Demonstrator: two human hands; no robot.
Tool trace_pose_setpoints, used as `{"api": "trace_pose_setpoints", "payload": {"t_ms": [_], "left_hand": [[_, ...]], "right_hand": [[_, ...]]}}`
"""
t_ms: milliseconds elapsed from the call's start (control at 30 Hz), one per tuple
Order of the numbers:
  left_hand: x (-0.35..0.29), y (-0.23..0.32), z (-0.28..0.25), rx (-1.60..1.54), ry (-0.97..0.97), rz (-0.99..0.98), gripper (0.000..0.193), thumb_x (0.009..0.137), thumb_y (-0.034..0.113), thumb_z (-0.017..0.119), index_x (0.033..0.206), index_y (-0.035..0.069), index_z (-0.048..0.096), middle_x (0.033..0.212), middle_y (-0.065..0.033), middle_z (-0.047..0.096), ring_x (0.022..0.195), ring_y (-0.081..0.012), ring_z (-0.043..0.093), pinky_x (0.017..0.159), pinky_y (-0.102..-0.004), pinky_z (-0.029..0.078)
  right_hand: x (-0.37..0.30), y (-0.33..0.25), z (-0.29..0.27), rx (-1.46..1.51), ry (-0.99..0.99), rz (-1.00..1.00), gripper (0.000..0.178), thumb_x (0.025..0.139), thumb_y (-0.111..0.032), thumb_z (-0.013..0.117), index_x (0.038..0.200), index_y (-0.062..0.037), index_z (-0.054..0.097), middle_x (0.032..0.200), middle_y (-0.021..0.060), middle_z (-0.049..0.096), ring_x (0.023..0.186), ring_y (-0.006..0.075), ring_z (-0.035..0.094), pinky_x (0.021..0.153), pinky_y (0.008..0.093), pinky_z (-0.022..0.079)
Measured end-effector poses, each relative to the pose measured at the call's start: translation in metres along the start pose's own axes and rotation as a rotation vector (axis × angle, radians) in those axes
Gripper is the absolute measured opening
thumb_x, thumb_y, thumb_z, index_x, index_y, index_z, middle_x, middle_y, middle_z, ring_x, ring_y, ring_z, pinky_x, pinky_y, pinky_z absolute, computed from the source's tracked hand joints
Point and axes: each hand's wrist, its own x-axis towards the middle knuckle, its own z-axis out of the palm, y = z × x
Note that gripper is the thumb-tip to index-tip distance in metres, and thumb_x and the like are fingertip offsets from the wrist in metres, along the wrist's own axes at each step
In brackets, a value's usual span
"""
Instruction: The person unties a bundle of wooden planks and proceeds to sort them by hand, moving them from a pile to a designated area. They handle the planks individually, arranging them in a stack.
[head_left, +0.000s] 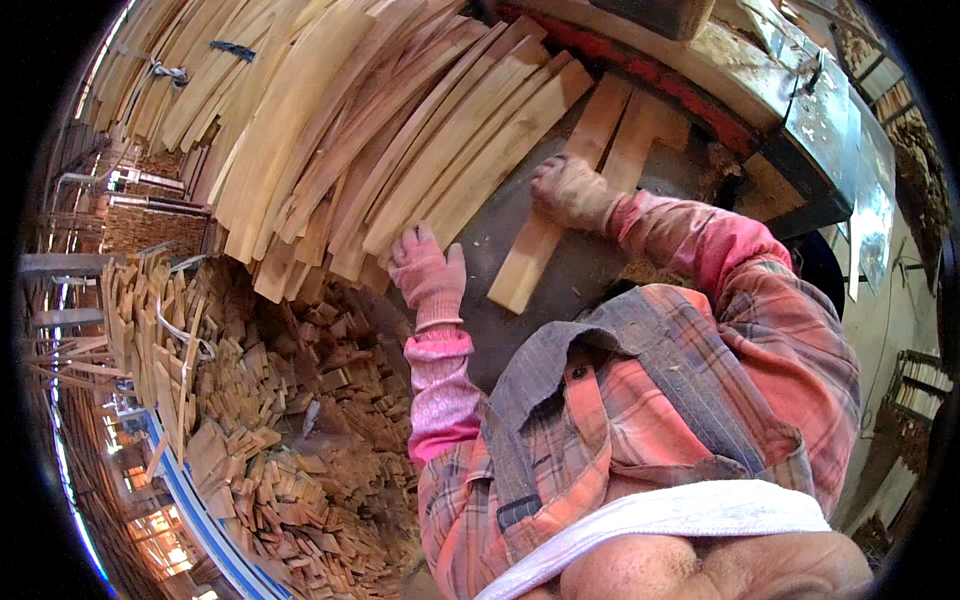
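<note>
The person's left hand (430, 280), in a pink glove, is unclenched, its thumb apart and its fingertips at the near ends of the stacked slats (440, 160). The gloved right hand (575, 192) curls over a loose board (530, 262); from here I can't tell whether it truly grips it. That board slants across a dark tabletop (485, 335), just right of the slats, and a shorter-looking board (640, 140) lies close beside its far part. To the person's left, below the tabletop, spreads a heap of wooden offcuts (310, 510). Farther off, beyond the boards, runs a red edge (690, 95) of some machinery, and at far left blue and white ties circle bundled strips (195, 100).
</note>
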Motion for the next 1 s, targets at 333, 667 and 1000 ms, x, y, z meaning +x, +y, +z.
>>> {"api": "trace_pose_setpoints", "payload": {"t_ms": [333, 667, 1000], "left_hand": [[0.028, -0.017, -0.006, -0.018, -0.176, -0.084, 0.049, 0.083, 0.044, 0.073, 0.115, 0.008, 0.066, 0.112, -0.0172, 0.066, 0.104, -0.0369, 0.065, 0.089, -0.0499, 0.052], [-0.001, -0.001, 0.01, -0.361, -0.465, -0.069, 0.053, 0.087, 0.04, 0.071, 0.133, 0.015, 0.062, 0.126, -0.0199, 0.066, 0.117, -0.0398, 0.063, 0.098, -0.0481, 0.051], [0.035, 0.004, -0.009, -0.129, -0.202, 0.044, 0.05, 0.085, 0.037, 0.07, 0.128, 0.011, 0.064, 0.124, -0.0223, 0.064, 0.112, -0.0395, 0.062, 0.098, -0.0479, 0.05]], "right_hand": [[-0.026, 0.099, -0.022, 0.045, -0.034, 0.118, 0.022, 0.088, -0.029, 0.06, 0.096, -0.0128, 0.072, 0.107, 0.008, 0.068, 0.108, 0.0301, 0.063, 0.089, 0.0441, 0.052], [-0.022, 0.069, -0.101, 0.091, -0.045, 0.206, 0.026, 0.082, -0.019, 0.067, 0.107, -0.0124, 0.073, 0.112, 0.0116, 0.069, 0.108, 0.0307, 0.066, 0.091, 0.0462, 0.054], [-0.009, -0.014, -0.09, 0.173, -0.021, 0.162, 0.04, 0.08, -0.032, 0.071, 0.118, -0.0195, 0.069, 0.115, 0.0055, 0.065, 0.112, 0.0281, 0.061, 0.091, 0.0472, 0.052]]}}
